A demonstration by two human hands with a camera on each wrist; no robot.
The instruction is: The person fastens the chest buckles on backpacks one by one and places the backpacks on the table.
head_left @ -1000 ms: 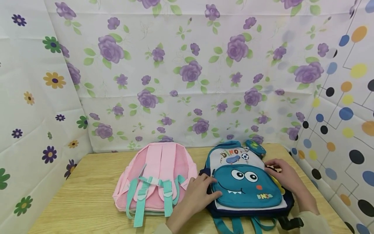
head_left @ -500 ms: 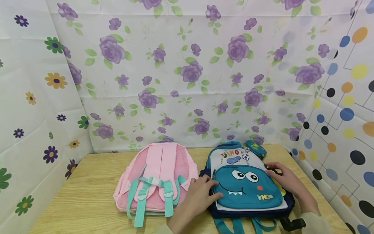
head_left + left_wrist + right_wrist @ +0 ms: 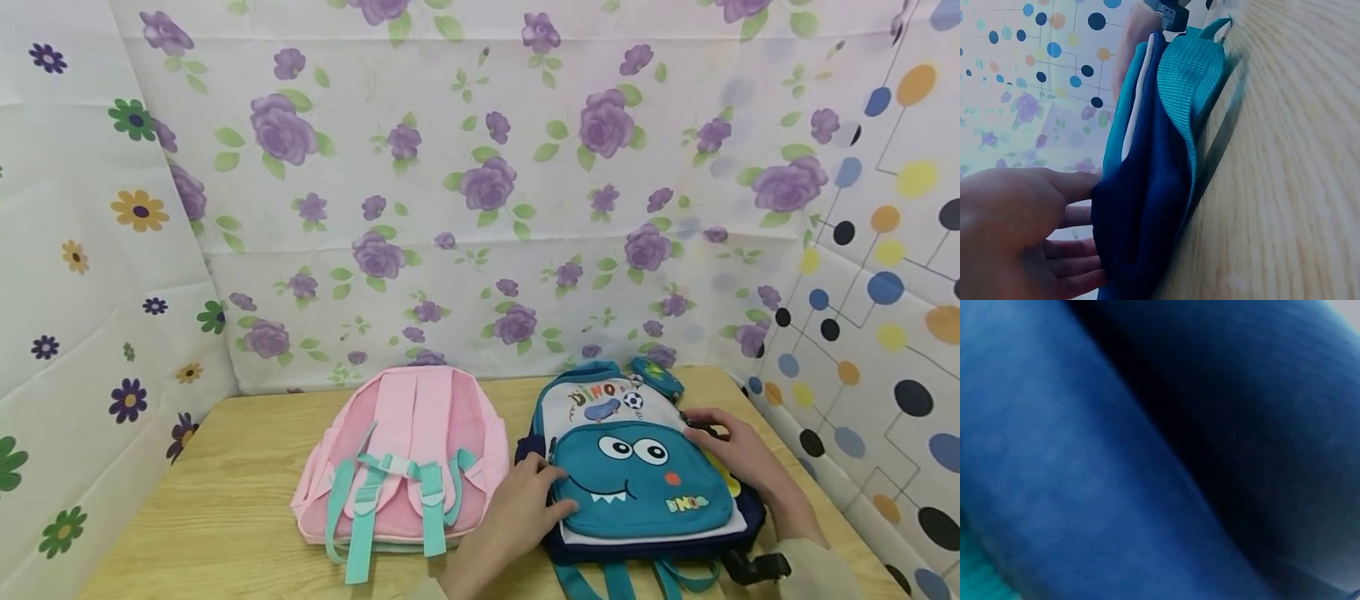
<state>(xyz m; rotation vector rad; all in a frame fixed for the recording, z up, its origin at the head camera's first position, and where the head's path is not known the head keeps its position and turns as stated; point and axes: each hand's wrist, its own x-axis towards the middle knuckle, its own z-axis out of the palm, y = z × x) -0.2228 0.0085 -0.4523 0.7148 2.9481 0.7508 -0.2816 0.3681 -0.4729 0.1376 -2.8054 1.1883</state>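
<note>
A child's teal, white and navy backpack (image 3: 645, 487) lies front-up at the right of the table, a cartoon dinosaur face on its pocket. My left hand (image 3: 521, 504) is at its left side, thumb near the pocket edge. In the left wrist view, the fairly straight fingers of my left hand (image 3: 1035, 231) touch the navy side panel (image 3: 1141, 200). On the opposite side, my right hand (image 3: 738, 450) touches the upper right edge with thumb and index finger; its other fingertips are hidden. Only blurred navy fabric (image 3: 1085, 456) fills most of the right wrist view.
To the left, a pink backpack (image 3: 408, 467) lies with its mint straps (image 3: 360, 542) facing up. Teal straps (image 3: 618, 579) spread below the dinosaur backpack, and a small teal pouch (image 3: 658, 379) hangs by its top. Patterned cloth walls (image 3: 450, 167) enclose the wooden table (image 3: 217, 500).
The dinosaur backpack has shifted slightly to the right, and both hands have moved with it. The pink backpack stays where it was.
</note>
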